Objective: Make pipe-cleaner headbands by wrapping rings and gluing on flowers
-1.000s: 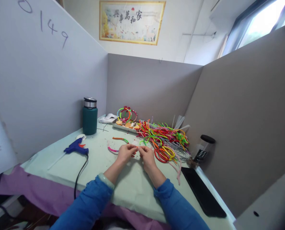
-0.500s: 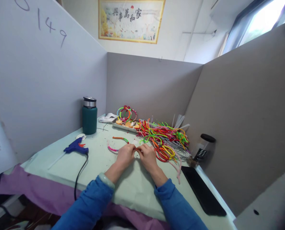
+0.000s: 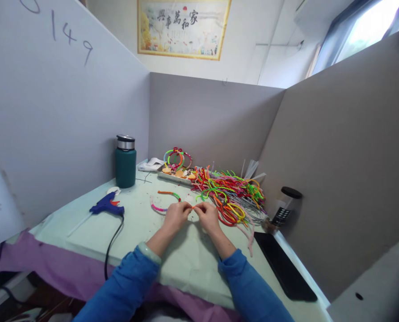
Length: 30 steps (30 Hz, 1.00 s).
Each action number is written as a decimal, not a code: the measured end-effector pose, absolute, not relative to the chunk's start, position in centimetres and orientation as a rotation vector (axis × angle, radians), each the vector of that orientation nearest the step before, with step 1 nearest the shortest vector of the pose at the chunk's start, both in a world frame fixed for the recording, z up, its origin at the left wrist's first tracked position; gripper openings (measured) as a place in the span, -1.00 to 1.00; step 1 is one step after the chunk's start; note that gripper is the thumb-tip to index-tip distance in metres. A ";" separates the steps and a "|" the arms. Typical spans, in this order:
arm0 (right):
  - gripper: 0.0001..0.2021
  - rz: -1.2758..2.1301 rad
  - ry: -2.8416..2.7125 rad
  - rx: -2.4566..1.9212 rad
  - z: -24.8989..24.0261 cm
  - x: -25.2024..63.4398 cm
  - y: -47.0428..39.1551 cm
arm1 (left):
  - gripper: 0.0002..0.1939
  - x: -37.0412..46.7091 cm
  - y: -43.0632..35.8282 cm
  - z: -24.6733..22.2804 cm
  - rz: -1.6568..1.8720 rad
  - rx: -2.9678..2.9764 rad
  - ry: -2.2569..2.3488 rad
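Note:
My left hand (image 3: 177, 217) and my right hand (image 3: 207, 217) meet over the middle of the table, thumbs and fingers pinched together. Between their fingertips shows a short bit of orange pipe cleaner (image 3: 192, 207); most of it is hidden by the fingers. Just behind and left of my left hand lies a curved, multicoloured band (image 3: 159, 209), pink and white on one side, orange and green on the other. Close behind my right hand is a loose pile of pipe cleaners (image 3: 226, 188) in red, green, yellow, pink and grey.
A blue glue gun (image 3: 106, 205) with its black cord lies at the left, near a green bottle (image 3: 125, 163). At the back a metal tray (image 3: 174, 179) holds small pieces and colourful rings. On the right are a black phone-like slab (image 3: 283, 266) and a black-lidded jar (image 3: 288, 203). Partitions enclose the table.
My fingertips have drawn slightly apart, so the orange bit between them now shows more clearly. My right hand has shifted a little to the right.

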State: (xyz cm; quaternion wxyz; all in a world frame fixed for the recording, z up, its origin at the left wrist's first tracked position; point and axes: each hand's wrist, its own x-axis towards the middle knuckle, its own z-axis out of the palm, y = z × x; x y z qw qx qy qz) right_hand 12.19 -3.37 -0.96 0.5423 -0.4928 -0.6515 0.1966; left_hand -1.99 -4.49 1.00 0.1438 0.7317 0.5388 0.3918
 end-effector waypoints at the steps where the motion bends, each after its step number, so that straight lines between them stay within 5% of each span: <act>1: -0.88 0.559 -1.476 -1.142 -1.0 11.9 -3.3 | -0.83 -1.9 -4.3 0.9 1.139 1.994 1.500; 9: -0.78 0.815 -1.354 -1.042 -0.6 11.3 -3.8 | -0.82 -2.0 -3.2 0.2 1.259 1.615 1.288; 23: -0.90 -0.016 -1.974 -1.210 0.0 12.8 -4.6 | -0.81 -2.1 -5.1 1.2 1.055 2.390 1.674; 30: -0.89 0.349 -1.830 -1.151 -0.3 13.0 -3.8 | -0.83 -2.3 -4.6 1.0 1.183 2.298 1.570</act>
